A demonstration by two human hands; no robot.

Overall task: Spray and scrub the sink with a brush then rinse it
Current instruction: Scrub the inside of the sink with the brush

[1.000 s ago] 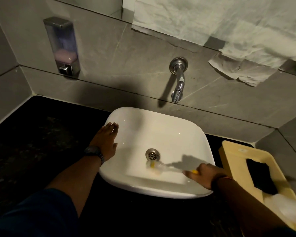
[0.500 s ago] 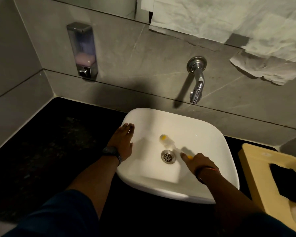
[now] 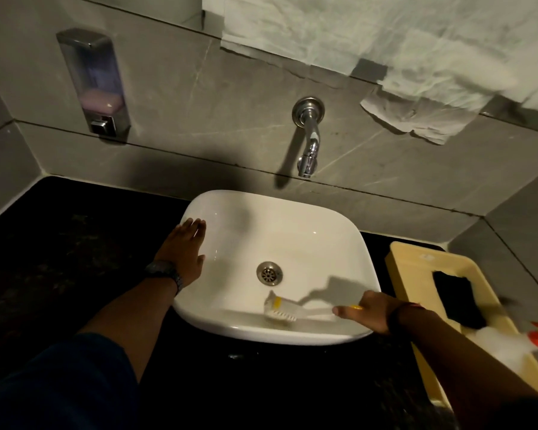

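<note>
A white countertop sink (image 3: 308,212) sits on a black counter, with a round metal drain (image 3: 269,273) in its bowl. My right hand (image 3: 371,315) grips the handle of a white and yellow brush (image 3: 280,310), whose bristle head lies against the near inner wall of the bowl, just in front of the drain. My left hand (image 3: 184,248) rests flat on the sink's left rim, fingers together, holding nothing. A chrome tap (image 3: 308,138) juts from the grey wall above the sink; no water runs from it.
A soap dispenser (image 3: 95,85) hangs on the wall at the left. At the right stands a yellow tray (image 3: 407,265) with a black sponge (image 3: 457,301) and a spray bottle (image 3: 510,346) with an orange top. Crumpled paper (image 3: 385,51) covers the mirror above.
The brush head has moved from behind the drain to the near wall of the bowl, in front of the drain. My right hand has pulled back to the right. My left hand stays on the rim.
</note>
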